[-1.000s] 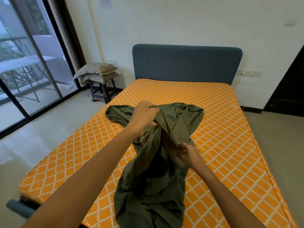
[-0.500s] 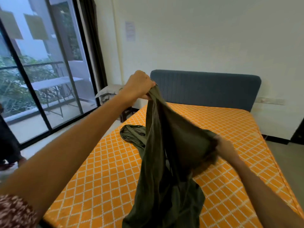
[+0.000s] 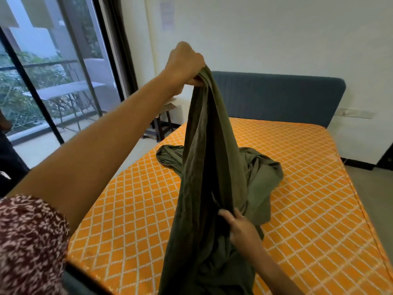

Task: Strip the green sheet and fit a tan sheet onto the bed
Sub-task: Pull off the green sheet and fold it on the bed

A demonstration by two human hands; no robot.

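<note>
The green sheet (image 3: 212, 167) is already off the mattress (image 3: 308, 188), whose orange lattice cover lies bare across the right and lower middle of the frame. So the stripping looks mostly done; the sheet has yet to be gathered and carried away.

The left hand (image 3: 185, 62), raised in the upper middle of the frame, is clenched round a bunched edge of the sheet, which hangs from it in a long twisted column down to the bottom edge. The right hand (image 3: 240, 224), in the lower middle, has its fingers curled into the folds partway down that column. A tail of the sheet rests in a heap on the mattress, behind the hanging part, at the centre.

No tan sheet can be made out on the bed. Something pale sits on a stool (image 3: 163, 122) by the wall, left of the headboard (image 3: 276, 96), mostly hidden behind the forearm; what it is cannot be told. By this showing, fitting the new sheet has not begun and is the larger part left.
</note>
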